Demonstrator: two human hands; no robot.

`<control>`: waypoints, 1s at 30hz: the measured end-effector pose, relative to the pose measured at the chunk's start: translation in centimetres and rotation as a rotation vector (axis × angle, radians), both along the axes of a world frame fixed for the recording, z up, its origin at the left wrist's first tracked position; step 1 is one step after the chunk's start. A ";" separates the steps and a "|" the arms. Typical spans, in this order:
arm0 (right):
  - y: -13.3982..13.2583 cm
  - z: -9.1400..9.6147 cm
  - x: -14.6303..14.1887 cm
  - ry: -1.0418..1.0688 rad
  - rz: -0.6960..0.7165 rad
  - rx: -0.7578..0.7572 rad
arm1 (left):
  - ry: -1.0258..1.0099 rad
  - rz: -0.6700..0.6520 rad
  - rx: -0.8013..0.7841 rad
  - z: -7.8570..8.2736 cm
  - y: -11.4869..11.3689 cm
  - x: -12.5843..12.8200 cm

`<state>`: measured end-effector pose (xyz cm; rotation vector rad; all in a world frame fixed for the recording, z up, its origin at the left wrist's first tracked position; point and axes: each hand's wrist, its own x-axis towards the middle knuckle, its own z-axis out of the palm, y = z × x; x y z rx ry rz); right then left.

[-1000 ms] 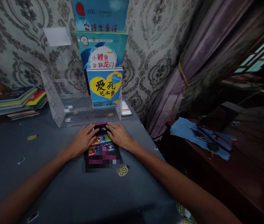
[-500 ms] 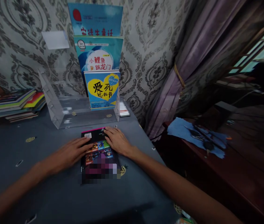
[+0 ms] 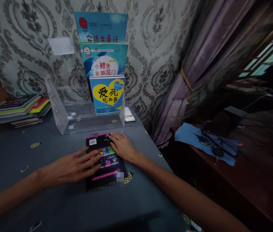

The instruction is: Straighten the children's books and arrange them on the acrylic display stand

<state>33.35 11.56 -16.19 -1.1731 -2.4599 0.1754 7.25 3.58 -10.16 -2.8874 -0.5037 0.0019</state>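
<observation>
A black book with a barcode and rows of small coloured pictures lies flat on the blue-grey tablecloth. My left hand rests across its left side, fingers spread over the pictures. At the upper right edge lies my right hand, its fingers stretched onto the cover. Just beyond the book stands a clear acrylic rack. On its right side a blue book with a yellow heart leans in front of a teal book and a taller blue book.
A pile of books lies at the table's left rear. A white card sits on the rack's upper left. To the right are a purple curtain and a dark red table bearing a blue cloth with tools.
My left hand has slid down the black book, uncovering the barcode, and its fingers have spread. My right hand stays at the upper right edge. The view has shifted slightly.
</observation>
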 end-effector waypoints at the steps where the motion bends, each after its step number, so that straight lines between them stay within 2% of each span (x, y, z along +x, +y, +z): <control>1: 0.0 0.0 0.0 0.000 0.001 0.001 | -0.007 -0.001 0.007 -0.2 0.1 -0.3; 7: 0.1 -0.1 0.0 -0.005 0.008 0.005 | -0.008 0.088 0.075 -3.2 0.7 -1.7; 11: 0.2 0.0 0.1 -0.020 0.004 -0.010 | -0.143 0.125 0.035 -4.7 1.9 -1.6; 19: 1.0 -0.5 0.6 0.039 0.014 -0.048 | -0.697 0.288 -0.265 -3.8 4.3 0.9; 25: 1.2 0.0 0.9 0.137 0.043 -0.100 | -0.888 0.500 -0.449 -3.4 4.9 2.6; 30: 1.7 0.3 1.8 0.224 0.095 -0.181 | -1.059 0.576 -0.591 -3.1 4.6 2.9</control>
